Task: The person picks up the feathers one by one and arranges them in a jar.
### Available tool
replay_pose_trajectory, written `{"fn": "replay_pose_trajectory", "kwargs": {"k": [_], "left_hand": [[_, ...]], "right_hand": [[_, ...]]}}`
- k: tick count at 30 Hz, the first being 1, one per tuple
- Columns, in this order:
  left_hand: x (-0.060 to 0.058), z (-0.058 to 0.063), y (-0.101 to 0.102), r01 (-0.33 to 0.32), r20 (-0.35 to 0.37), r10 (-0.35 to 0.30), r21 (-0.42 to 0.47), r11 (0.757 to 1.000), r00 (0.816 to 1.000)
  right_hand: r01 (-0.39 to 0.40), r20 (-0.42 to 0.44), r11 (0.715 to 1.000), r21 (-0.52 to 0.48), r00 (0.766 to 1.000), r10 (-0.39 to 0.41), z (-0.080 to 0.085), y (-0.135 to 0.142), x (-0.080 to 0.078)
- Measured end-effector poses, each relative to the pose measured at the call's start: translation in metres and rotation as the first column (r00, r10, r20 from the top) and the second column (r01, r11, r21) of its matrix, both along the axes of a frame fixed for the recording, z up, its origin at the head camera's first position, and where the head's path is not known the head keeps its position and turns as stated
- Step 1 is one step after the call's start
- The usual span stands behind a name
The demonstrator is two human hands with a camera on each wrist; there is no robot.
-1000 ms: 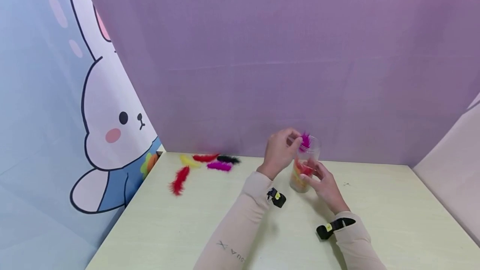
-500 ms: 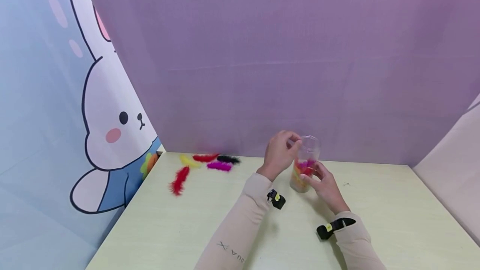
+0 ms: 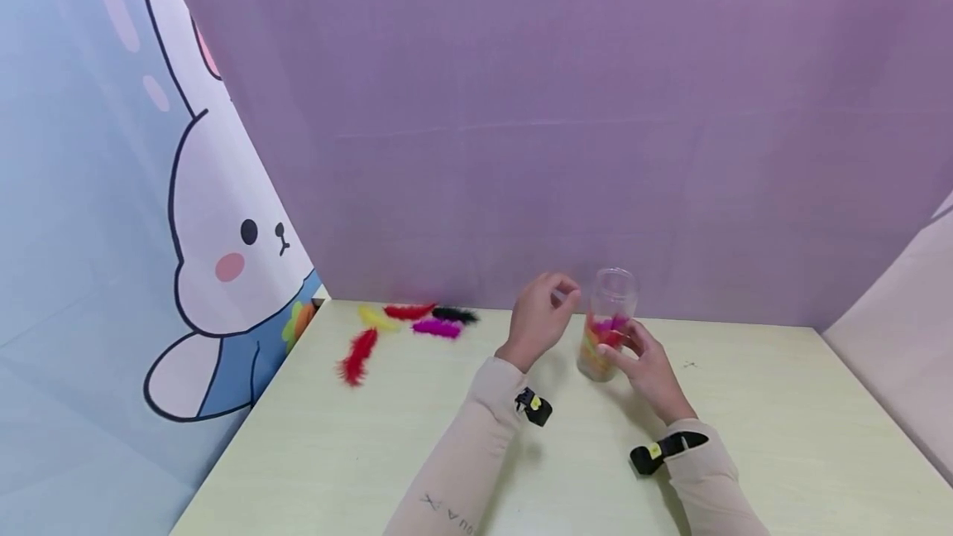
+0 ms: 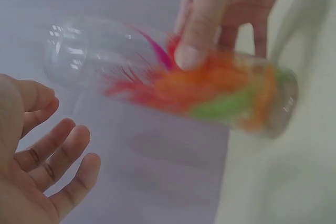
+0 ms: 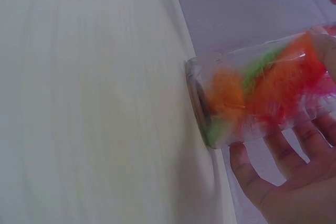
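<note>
A tall clear jar [image 3: 615,292] stands upright on the table. Orange, red, green and magenta feathers [image 4: 178,87] fill its lower part, while its upper part is see-through. My right hand [image 3: 651,370] grips the jar around its middle, thumb on the near side and fingers behind. Just left of the jar's mouth, apart from it, hovers my left hand [image 3: 538,317]. Its fingers are loosely bent with nothing between them, as the left wrist view also shows.
Several loose feathers lie at the table's back left: a yellow feather [image 3: 378,319], a black feather [image 3: 454,316], a magenta feather [image 3: 437,328] and red ones, including a red feather [image 3: 358,356]. Behind the table [image 3: 417,445] hangs a purple cloth [image 3: 521,122].
A magenta feather left my left hand's fingertips at the jar's mouth and now lies inside on the other feathers. My left hand has drawn back leftward; my right hand kept its hold.
</note>
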State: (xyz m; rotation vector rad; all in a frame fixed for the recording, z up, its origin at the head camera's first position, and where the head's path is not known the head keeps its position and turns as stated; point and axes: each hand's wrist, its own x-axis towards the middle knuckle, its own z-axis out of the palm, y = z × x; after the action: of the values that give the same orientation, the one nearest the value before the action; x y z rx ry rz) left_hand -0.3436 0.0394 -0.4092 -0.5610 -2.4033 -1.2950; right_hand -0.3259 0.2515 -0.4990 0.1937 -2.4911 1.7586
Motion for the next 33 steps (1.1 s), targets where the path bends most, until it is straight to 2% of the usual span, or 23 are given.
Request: {"fn": "replay_pose_trajectory", "kwargs": {"k": [7, 14, 20, 24, 27, 33], "left_hand": [[-0.007, -0.032, -0.026, -0.057, 0.012, 0.057, 0.003, 0.998, 0.998], [-0.012, -0.058, -0.06, -0.141, 0.076, 0.142, -0.022, 0.99, 0.987], [-0.014, -0.069, -0.089, -0.225, 0.11, 0.23, -0.055, 0.973, 0.967], [-0.016, -0.075, -0.103, -0.28, 0.103, 0.289, -0.093, 0.956, 0.952], [-0.016, -0.078, -0.111, -0.317, 0.097, 0.329, -0.124, 0.94, 0.939], [-0.014, -0.08, -0.121, -0.383, 0.133, 0.408, -0.182, 0.906, 0.903]], "right_hand": [[-0.002, -0.018, 1.0, -0.015, 1.0, 0.002, -0.001, 0.002, 0.001], [0.002, -0.021, 1.0, -0.02, 1.0, -0.002, -0.001, 0.002, 0.001], [0.009, -0.003, 1.0, -0.012, 1.0, -0.009, 0.0, 0.001, 0.001], [0.01, -0.003, 1.0, -0.016, 1.0, -0.01, 0.0, 0.001, 0.001], [0.01, 0.001, 1.0, -0.01, 1.0, -0.01, 0.001, 0.001, 0.002], [0.009, 0.021, 1.0, -0.011, 1.0, -0.009, 0.003, 0.0, 0.003]]}}
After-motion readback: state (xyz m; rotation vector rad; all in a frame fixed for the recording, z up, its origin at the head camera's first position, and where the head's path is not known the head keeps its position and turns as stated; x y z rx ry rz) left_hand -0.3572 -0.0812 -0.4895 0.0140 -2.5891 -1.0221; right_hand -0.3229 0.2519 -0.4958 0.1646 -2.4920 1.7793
